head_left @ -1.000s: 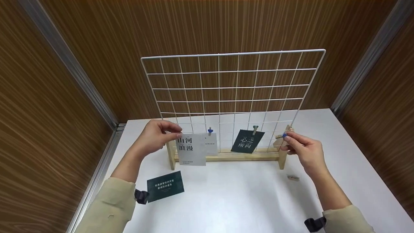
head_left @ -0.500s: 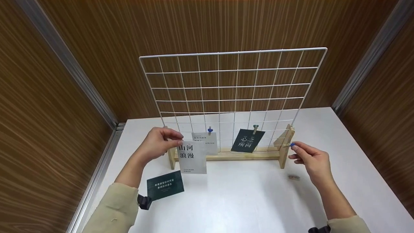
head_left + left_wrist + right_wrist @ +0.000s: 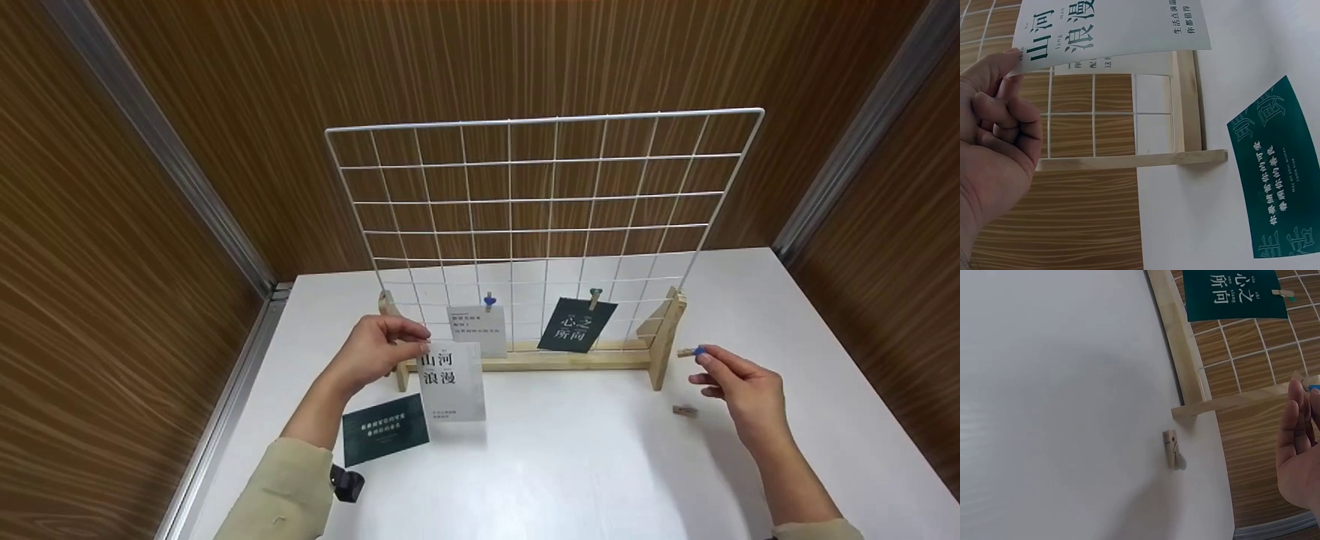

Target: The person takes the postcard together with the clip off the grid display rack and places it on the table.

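Note:
My left hand [image 3: 379,352] pinches a white card [image 3: 456,390] with dark lettering by its upper left corner, so the card hangs in front of the rack's left side. In the left wrist view, thumb and finger grip that card's [image 3: 1123,28] edge. To the right of the rack, my right hand [image 3: 742,390] pinches a wooden clothespin [image 3: 688,352] with a blue decoration. The white wire grid rack [image 3: 532,199] bears a white card [image 3: 478,330] under a blue-topped clothespin [image 3: 489,301] and a tilted dark green card [image 3: 577,325] under a green-topped clothespin [image 3: 595,298].
Another dark green card [image 3: 386,429] lies on the white table [image 3: 562,465] at the left, below my left hand. A loose clothespin [image 3: 1171,449] lies near the rack's right wooden foot [image 3: 666,341]. Wood-grained panels [image 3: 525,60] stand behind and at both sides.
My left hand has lowered the white card, uncovering more of the clipped white card behind it. My right hand has drawn down and to the right with its clothespin, away from the rack's right foot.

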Tool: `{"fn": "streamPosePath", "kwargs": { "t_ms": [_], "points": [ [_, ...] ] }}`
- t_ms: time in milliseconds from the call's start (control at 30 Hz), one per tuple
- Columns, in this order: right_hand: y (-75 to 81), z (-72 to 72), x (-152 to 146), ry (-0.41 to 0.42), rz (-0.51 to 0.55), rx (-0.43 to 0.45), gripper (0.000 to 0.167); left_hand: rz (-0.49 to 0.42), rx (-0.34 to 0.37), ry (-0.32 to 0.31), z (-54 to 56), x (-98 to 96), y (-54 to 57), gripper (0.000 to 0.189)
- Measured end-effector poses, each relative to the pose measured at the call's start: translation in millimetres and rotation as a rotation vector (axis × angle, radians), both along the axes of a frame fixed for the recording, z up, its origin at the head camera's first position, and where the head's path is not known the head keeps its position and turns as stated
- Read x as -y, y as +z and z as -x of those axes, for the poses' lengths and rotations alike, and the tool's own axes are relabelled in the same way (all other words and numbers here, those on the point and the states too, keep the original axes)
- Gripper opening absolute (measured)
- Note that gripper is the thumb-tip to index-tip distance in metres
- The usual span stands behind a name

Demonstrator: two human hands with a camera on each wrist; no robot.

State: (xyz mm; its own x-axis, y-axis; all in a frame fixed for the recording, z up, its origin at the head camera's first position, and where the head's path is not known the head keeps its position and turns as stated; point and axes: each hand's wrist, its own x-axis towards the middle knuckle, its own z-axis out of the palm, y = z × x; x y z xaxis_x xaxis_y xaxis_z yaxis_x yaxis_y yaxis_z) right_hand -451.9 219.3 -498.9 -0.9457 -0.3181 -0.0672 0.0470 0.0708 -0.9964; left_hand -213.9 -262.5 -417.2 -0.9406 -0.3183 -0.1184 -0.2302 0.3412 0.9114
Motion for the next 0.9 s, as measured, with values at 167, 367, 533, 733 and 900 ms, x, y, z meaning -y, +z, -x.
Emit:
{"fn": "streamPosePath", "kwargs": {
  "t_ms": [167,367,533,733,900],
  "points": [
    [-7.9,2.7,-10,-0.026,-0.008,0.033,0.041,-0.027,0.0,0.009,0.8,-1.7,-7.2,0.015],
    [-14.1,1.1,-17,-0.045,-0.01,0.046,0.034,-0.039,0.001,0.014,-1.5,-1.1,-17.0,0.015],
    [-19.2,1.1,-21,-0.05,-0.03,0.051,0.039,-0.055,-0.002,0.018,-4.3,-1.6,-26.1,0.015],
    [-23.6,1.9,-26,-0.068,-0.015,0.075,0.035,-0.044,0.003,0.032,-4.2,-3.4,-36.0,0.015],
    [-27.1,2.0,-31,-0.075,0.007,0.1,0.029,-0.061,0.009,0.045,-2.2,-5.3,-43.9,0.014]
  ]
}}
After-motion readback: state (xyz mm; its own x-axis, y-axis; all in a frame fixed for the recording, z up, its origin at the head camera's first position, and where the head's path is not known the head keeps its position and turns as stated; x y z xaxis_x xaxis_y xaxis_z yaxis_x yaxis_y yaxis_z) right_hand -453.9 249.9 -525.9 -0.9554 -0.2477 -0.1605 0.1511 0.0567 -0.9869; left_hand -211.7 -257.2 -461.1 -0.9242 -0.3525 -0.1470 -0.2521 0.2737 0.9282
